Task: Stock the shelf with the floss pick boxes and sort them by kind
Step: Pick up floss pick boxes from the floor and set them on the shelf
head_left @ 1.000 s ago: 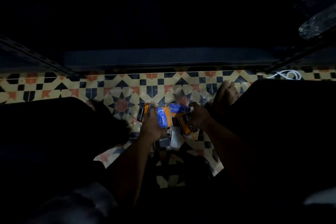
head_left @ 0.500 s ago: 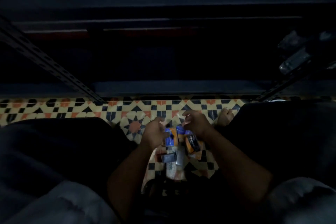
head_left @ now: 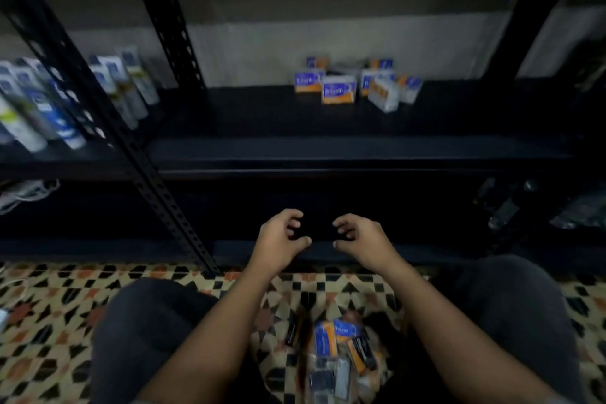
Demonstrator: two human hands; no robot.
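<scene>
Both hands are raised in front of the dark shelf and hold nothing: the left hand and the right hand face each other a little apart, fingers loosely curled, thumbs pointing inward. They hover below the shelf's front edge. Below the shelf, on the patterned tile floor between the person's knees, lies a loose heap of floss pick boxes, blue-and-orange ones mixed with black-and-orange ones. At the back of the shelf, right of its middle, stands a small cluster of shelved boxes in blue, orange and white, some tilted. Left of the shelf, past a perforated black upright, a row of tubes leans
</scene>
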